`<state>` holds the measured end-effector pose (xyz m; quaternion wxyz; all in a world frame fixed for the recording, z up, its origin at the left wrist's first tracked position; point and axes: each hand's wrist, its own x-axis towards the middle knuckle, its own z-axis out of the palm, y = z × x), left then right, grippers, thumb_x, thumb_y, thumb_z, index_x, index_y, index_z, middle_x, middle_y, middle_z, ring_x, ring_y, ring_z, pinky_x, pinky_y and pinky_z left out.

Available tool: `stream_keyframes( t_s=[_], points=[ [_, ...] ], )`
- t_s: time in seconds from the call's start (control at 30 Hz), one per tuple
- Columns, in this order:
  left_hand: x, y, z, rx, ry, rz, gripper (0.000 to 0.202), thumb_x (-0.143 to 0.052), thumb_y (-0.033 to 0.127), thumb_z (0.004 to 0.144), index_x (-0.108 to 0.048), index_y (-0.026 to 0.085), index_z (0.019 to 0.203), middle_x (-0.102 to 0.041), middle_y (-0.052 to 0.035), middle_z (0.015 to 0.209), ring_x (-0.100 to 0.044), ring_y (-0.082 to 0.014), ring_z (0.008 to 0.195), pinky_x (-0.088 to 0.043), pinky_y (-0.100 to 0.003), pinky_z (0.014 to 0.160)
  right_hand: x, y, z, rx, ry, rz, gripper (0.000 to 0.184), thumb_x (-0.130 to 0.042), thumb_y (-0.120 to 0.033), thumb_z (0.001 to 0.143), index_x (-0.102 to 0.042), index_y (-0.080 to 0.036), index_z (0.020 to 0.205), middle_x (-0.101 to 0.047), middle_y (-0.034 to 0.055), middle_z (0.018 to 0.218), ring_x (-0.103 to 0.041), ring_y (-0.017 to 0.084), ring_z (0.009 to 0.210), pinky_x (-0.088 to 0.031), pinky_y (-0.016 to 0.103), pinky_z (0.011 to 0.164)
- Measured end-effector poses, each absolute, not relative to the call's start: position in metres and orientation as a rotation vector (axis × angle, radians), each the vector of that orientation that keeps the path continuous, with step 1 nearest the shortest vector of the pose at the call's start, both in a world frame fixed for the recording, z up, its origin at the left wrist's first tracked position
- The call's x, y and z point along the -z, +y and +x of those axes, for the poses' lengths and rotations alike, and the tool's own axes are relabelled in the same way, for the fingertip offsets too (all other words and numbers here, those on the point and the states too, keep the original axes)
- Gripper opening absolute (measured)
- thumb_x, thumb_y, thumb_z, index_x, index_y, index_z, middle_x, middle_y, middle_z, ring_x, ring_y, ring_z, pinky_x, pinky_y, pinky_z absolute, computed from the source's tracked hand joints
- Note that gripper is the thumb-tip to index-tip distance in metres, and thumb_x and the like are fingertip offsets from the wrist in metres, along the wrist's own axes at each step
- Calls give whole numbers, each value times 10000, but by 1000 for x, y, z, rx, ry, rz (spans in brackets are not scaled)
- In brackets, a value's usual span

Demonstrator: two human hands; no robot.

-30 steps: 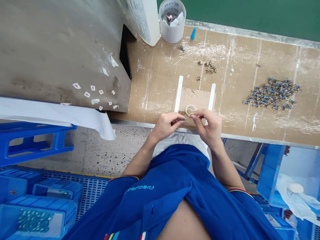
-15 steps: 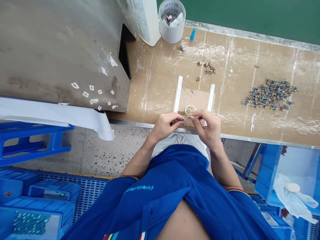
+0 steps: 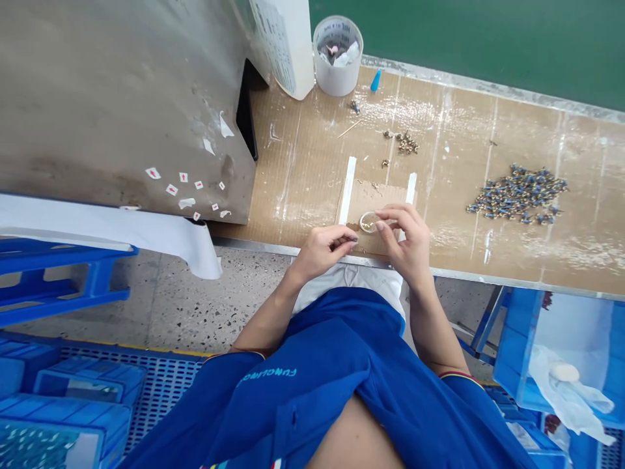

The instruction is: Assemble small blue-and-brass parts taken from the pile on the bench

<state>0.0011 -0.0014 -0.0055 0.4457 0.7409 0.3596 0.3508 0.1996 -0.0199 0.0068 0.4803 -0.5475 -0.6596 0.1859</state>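
Thing in view: a small round clear dish with tiny brass bits inside, its pale rim catching the light.

Where it lies: on a cardboard pad on the bench, lower middle of the frame, just above and between my hands.

Left hand: my left hand sits at the bench's near edge, just left of the dish. Its fingertips are pressed together in a pinch; anything between them is too small for me to tell.

Right hand: my right hand is just right of the dish. Its fingers are curved and slightly apart, with the tips just beside the rim and nothing visible in them.

Pad edges: white tape strips run along both sides of the pad.

Near edge: the metal bench edge passes right under my wrists, with a speckled floor below it.

Open room: bare bench lies to the right, up to a pile of blue-and-brass parts. Above the pad are a small heap of brass parts, a thin wooden stick and a blue cone.

Left limit: a grey metal cabinet fills the upper left.
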Motion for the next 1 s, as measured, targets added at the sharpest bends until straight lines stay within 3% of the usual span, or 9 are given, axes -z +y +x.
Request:
stream_keyframes(
  t_s=[0.13, 0.27, 0.53, 0.7, 1.0],
  points=[
    [6, -3, 2, -908, 898, 1836, 99, -621, 176, 921, -682, 101, 899, -664, -32, 762, -575, -72, 617, -451, -191, 589, -8, 15, 220, -427, -1647, -1438, 295, -502, -402, 972, -678, -169, 1009, -669, 73, 991, -615, 85, 882, -503, 203, 731],
    [6, -3, 2, -937, 897, 1853, 85, -625, 162, 910, -680, 100, 890, -661, -28, 760, -570, -67, 615, -452, -182, 584, 9, 74, 245, -356, -1809, -1519, 307, -478, -376, 971, -666, -174, 1105, -647, 91, 1060, -594, 107, 865, -518, 270, 823],
    [6, -5, 5, -968, 932, 1829, 72, -618, 141, 890, -667, 94, 864, -637, -18, 739, -544, -51, 606, -434, -143, 561, 18, 109, 254, -255, -2054, -1476, 284, -485, -361, 960, -681, -164, 1013, -621, 103, 1012, -594, 145, 932, -518, 324, 922],
    [4, -5, 3, -976, 879, 1918, 78, -615, 128, 904, -675, 91, 871, -639, -25, 761, -532, -51, 626, -431, -153, 586, -5, 75, 244, -466, -1762, -1519, 193, -569, -281, 891, -692, -134, 913, -673, 70, 925, -614, 78, 762, -540, 243, 761],
    [5, -3, 1, -969, 777, 2045, 84, -639, 132, 925, -711, 89, 917, -668, -36, 783, -561, -58, 646, -428, -166, 596, -16, -39, 209, -864, -1041, -1400, 346, -780, -459, 759, -679, -135, 820, -705, 41, 718, -685, 85, 642, -581, 177, 620]
  ],
)
